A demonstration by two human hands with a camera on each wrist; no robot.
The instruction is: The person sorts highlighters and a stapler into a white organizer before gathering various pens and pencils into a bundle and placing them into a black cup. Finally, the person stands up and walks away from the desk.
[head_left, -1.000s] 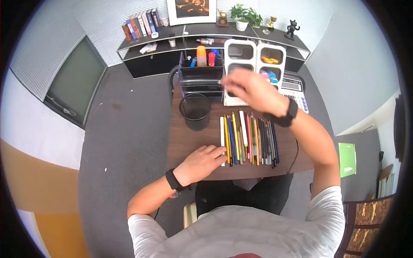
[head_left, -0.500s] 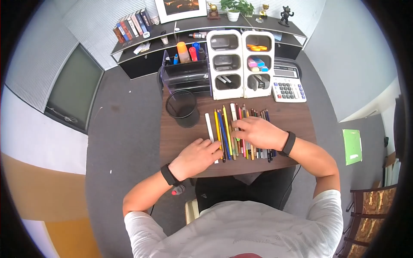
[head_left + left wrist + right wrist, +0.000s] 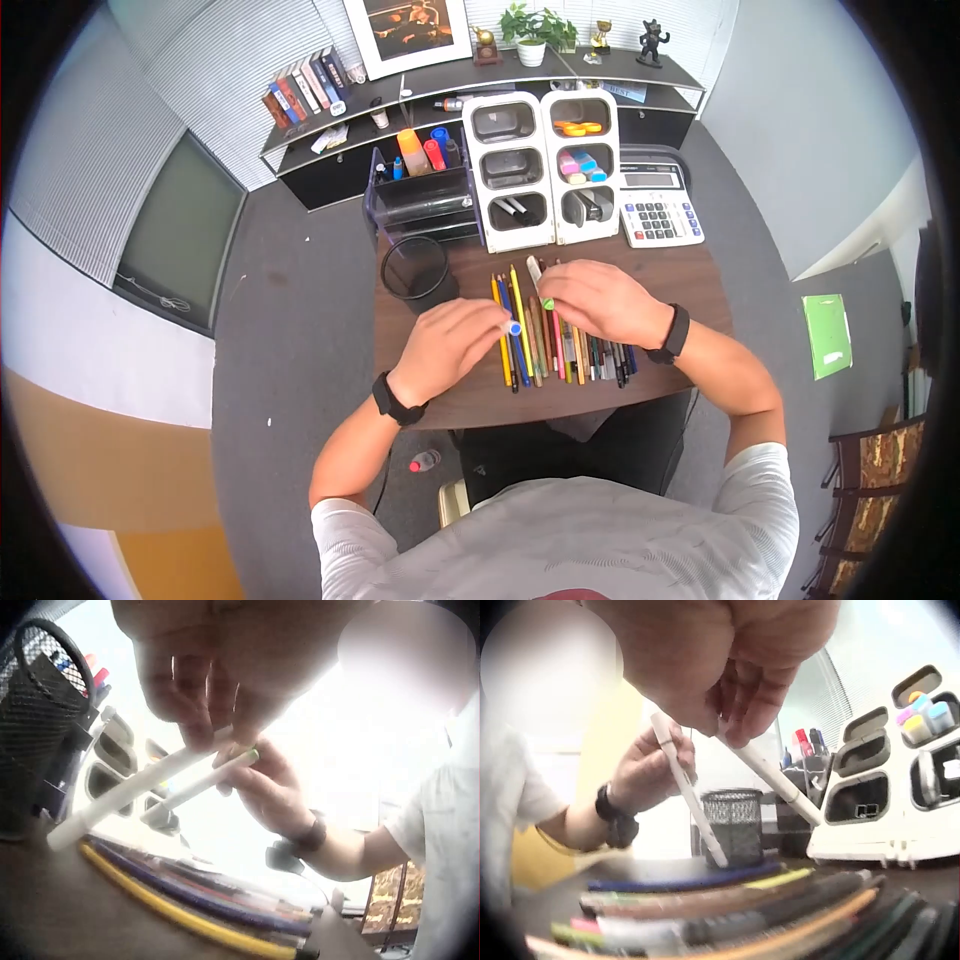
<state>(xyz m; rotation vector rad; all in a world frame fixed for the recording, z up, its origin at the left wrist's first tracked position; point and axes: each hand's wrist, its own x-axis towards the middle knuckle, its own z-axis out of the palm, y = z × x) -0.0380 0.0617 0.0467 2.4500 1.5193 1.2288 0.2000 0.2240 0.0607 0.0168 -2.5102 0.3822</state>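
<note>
My left hand [image 3: 455,338] pinches a white marker with a blue end [image 3: 139,782], raised at a slant over the left end of a row of pencils [image 3: 519,312]. In the right hand [image 3: 612,300] is another white marker with a green end [image 3: 771,774], gripped between thumb and fingers above the middle of the row. Both markers slope downward away from the fingers, side by side in the left wrist view. A black mesh pen cup [image 3: 432,291] stands just beyond the left hand. The right hand hides the upper part of several pencils.
Behind the pencils stands a white compartment organizer [image 3: 522,240] holding orange scissors, erasers and a stapler. A calculator [image 3: 660,213] lies to its right. Left of it is a dark desk caddy [image 3: 428,205] with markers. Shelves with books [image 3: 305,85] line the far wall.
My right hand came down from the organizer to the pencils and picked up the green-ended marker. The left hand lifted the white marker from the row's left end.
</note>
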